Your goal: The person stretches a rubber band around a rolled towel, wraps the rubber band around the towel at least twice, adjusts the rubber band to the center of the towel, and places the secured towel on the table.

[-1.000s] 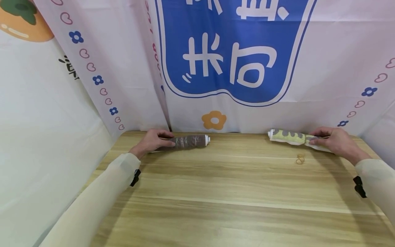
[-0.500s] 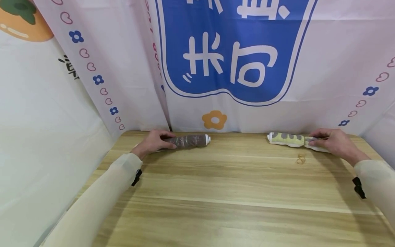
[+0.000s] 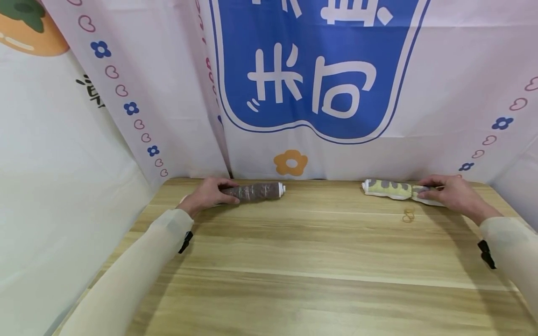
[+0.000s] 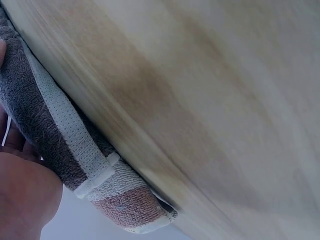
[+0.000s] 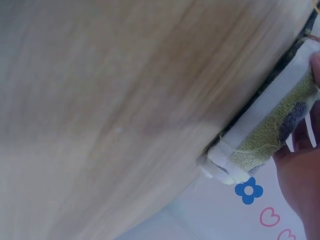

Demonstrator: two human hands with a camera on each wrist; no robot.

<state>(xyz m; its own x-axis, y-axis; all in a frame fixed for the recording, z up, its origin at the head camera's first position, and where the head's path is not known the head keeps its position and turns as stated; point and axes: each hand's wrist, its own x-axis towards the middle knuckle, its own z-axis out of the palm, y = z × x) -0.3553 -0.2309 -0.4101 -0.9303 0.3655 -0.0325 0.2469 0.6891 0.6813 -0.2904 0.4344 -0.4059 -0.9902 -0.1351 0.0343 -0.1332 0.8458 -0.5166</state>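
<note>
A dark brown-grey rolled towel (image 3: pixel 261 191) lies near the table's back edge, left of centre. My left hand (image 3: pixel 205 195) grips its left part, thumb in front and fingers behind. In the left wrist view this towel (image 4: pixel 37 107) shows a pale woven border and a pinkish end. Farther right lies a yellow-green rolled towel (image 3: pixel 388 189) with grey spots, cinched near its middle. My right hand (image 3: pixel 457 193) holds its right part between thumb and fingers. The right wrist view shows that towel's white-bordered end (image 5: pixel 267 122). The palms hide parts of both rolls.
Thin tan rubber bands (image 3: pixel 408 215) lie on the wooden table (image 3: pixel 294 261), in front of the yellow-green towel. A printed cloth (image 3: pixel 176 93) hangs close behind the table's back edge, and white cloth (image 3: pixel 63 186) hangs at the left.
The yellow-green towel and my right hand have shifted very slightly left. My left thumb sits a little lower on the dark towel. Both hands keep their holds.
</note>
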